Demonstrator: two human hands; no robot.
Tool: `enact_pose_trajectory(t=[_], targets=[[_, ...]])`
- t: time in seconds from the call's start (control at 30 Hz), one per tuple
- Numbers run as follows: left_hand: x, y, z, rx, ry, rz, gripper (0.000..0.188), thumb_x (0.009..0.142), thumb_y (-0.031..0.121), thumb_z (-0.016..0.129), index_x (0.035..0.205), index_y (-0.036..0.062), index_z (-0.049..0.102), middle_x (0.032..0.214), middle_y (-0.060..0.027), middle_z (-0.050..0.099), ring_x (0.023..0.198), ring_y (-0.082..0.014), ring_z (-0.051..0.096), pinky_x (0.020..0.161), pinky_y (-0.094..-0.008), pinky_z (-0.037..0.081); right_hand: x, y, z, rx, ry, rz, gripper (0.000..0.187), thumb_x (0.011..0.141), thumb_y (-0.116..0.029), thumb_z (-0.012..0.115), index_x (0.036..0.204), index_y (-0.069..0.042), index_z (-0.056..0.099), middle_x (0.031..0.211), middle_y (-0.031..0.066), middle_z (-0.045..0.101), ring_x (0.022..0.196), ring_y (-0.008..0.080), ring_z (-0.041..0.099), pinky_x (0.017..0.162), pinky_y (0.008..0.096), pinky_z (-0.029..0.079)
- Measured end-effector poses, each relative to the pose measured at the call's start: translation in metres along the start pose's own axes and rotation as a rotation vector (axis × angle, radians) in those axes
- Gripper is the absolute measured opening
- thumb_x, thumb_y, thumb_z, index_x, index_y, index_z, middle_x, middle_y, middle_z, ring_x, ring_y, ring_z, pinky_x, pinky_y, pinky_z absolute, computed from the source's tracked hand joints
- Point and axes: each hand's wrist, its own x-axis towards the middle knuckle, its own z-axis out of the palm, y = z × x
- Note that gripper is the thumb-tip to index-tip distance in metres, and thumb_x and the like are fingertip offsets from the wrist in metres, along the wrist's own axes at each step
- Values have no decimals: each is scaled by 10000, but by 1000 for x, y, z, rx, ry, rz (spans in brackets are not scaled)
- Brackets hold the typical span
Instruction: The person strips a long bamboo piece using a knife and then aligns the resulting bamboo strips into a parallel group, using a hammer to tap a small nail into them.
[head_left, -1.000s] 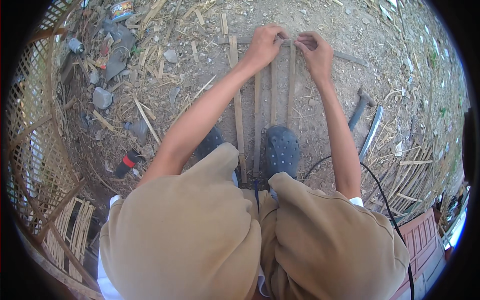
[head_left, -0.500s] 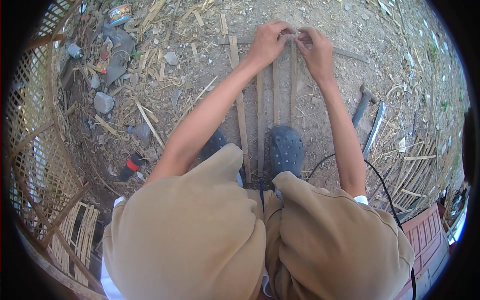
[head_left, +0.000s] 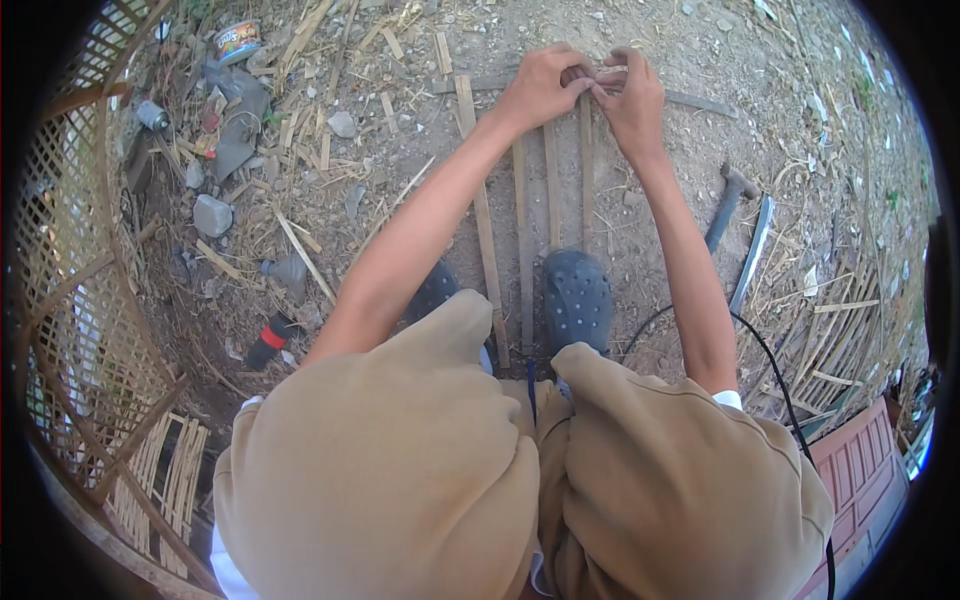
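Toward three o'clock, a shoe (head_left: 578, 303) meets two wooden slats' (head_left: 553, 200) near ends, perhaps steadying them. A hammer (head_left: 725, 213) lies at two o'clock, apparently within reach. At one o'clock, left hand (head_left: 545, 88) and right hand (head_left: 634, 103) curl close together over the cross strip (head_left: 702, 104), seemingly for fine control; whether they pinch it, I cannot tell.
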Motion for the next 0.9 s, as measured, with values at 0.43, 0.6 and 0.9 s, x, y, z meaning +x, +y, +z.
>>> enact_pose_trajectory(t=[0.43, 0.6, 0.9], targets=[[-10, -6, 2, 109, -18, 118, 118, 907, 49, 696, 1000, 9, 635, 958, -137, 641, 824, -296, 692, 744, -399, 566, -78, -5, -74, -303, 173, 269, 269, 833, -15, 753, 1066, 9, 619, 1048, 141, 623, 954, 303, 627, 843, 421, 506], [-5, -7, 12, 133, -17, 169, 119, 916, 43, 686, 1011, 10, 622, 984, -126, 632, 820, -277, 689, 742, -379, 573, -188, 17, -134, -713, 355, 499, 288, 869, -86, 758, 1082, 16, 594, 1126, 208, 574, 973, 382, 606, 880, 464, 479], [-8, -14, 8, 41, -32, 123, 155, 893, 42, 733, 1004, 17, 627, 960, -98, 640, 857, -236, 707, 783, -337, 597, -218, 32, -144, -699, 53, 618, 273, 906, -133, 741, 1026, 59, 589, 774, 153, 651, 684, 374, 639, 674, 467, 531]])
